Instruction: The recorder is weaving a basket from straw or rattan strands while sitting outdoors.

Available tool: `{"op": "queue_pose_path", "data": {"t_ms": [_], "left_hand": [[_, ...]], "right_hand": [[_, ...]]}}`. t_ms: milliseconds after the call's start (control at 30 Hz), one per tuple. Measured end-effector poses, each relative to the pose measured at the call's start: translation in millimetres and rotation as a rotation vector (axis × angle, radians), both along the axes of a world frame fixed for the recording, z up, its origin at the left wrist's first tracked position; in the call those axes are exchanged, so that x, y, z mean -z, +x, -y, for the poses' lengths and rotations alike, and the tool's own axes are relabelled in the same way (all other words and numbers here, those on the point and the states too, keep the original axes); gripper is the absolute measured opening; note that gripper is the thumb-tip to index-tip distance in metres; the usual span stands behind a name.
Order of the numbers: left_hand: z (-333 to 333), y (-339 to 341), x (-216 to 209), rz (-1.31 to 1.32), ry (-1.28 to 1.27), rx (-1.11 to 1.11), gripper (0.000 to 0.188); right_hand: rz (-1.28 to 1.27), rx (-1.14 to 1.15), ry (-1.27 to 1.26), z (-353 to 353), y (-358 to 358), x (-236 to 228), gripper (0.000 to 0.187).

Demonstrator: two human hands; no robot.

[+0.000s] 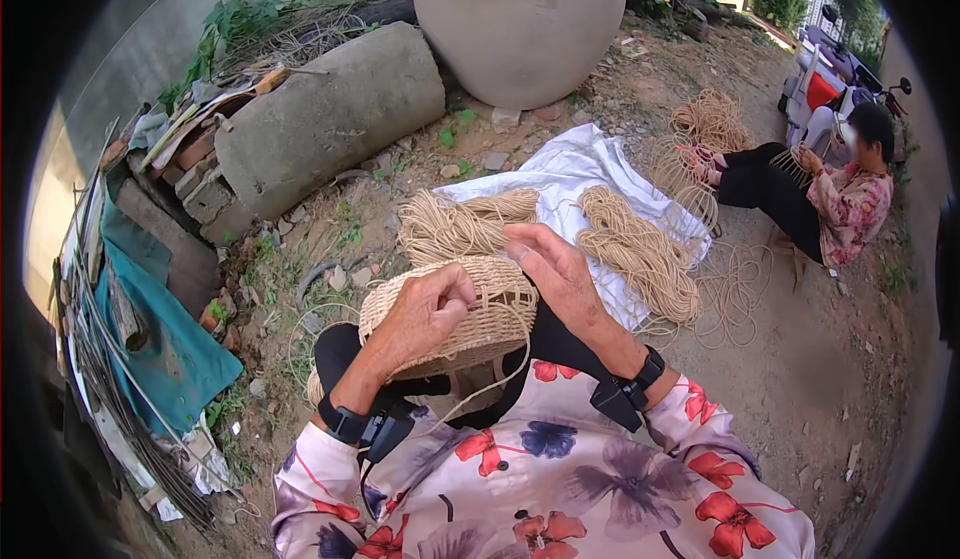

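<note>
A woven basket [485, 327] of pale twisted cord rests tilted on my lap between my knees. My left hand [425, 311] lies over its left side, fingers curled in and thumb pressed against them; whatever is pinched there is hidden. At the right part of the rim, my right hand [562, 277] has its fingers stretched toward the left and slightly bent, with no strand plainly gripped. A loose cord strand [502, 381] curves down from the basket's right side past my leg. Both wrists wear black straps with small boxes.
Cord bundles [640, 254] lie on a white sheet [575, 164] beyond the basket, with loose loops on the right. A seated person [850, 189] handles cord at right, near a scooter [815, 84]. A large pot [520, 34], concrete cylinder [330, 119] and teal cloth [160, 329] stand around.
</note>
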State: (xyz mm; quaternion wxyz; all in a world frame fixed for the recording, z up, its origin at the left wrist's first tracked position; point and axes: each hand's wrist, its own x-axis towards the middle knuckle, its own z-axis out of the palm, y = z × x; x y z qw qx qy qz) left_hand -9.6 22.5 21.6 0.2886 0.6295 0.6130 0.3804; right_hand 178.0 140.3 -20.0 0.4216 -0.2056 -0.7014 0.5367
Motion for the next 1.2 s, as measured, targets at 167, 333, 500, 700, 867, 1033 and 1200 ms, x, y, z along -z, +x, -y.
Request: {"op": "queue_pose_path", "data": {"t_ms": [167,333,500,700,867,1033,1200], "left_hand": [[50.9,-2.8,-84.0,0.424,0.013,-0.097,0.015],[65.5,-2.9,-82.1,0.561,0.283,-0.051,0.016],[59.7,-5.9,-44.1,0.584,0.311,-0.141,0.017],[34.9,-2.1,13.7,-0.063,0.412,-0.203,0.008],[37.3,-4.9,28.6,-0.496,0.388,-0.343,0.007],[40.1,-4.0,44.4,-0.688,0.294,-0.373,0.008],[42.4,-4.7,47.2,-0.439,0.292,-0.368,0.009]], "right_hand": [[-0.071,-0.395,0.221,18.8,-31.4,-36.5,0.045],[-0.097,-0.484,0.054,67.2,-37.7,-73.3,0.038],[-0.137,-0.138,0.404,65.1,-26.6,-54.4,0.016],[0.192,0.037,0.825,49.6,-15.9,-25.6,0.012],[0.330,0.052,0.798,41.6,-21.5,-13.5,0.006],[0.379,0.051,0.821,39.0,-35.4,-6.7,0.008],[0.517,0.027,0.805,37.9,-54.4,3.0,0.009]]}}
